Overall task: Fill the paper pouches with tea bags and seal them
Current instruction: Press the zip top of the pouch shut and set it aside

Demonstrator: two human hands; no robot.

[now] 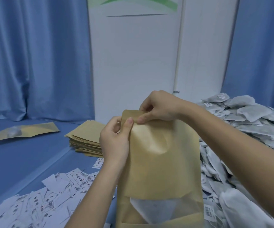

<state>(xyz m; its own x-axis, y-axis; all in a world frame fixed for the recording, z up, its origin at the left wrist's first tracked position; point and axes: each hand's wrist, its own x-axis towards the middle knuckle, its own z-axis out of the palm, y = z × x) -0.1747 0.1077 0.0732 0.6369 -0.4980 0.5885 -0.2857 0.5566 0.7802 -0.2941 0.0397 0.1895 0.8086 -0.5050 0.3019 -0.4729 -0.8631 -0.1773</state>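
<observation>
A tall brown paper pouch (162,155) stands upright in front of me, with a clear window near its bottom showing a white tea bag (152,209) inside. My left hand (115,139) pinches the pouch's top strip at its left end, thumb on the front. My right hand (157,106) pinches the same strip just to the right, fingers curled over the top edge. A large heap of grey-white tea bags (248,125) lies to the right.
A stack of flat brown pouches (85,137) lies behind my left hand on the blue table (26,158). One filled pouch (24,131) lies flat at far left. Several printed paper labels (50,195) are scattered at lower left. Blue curtains and a white panel stand behind.
</observation>
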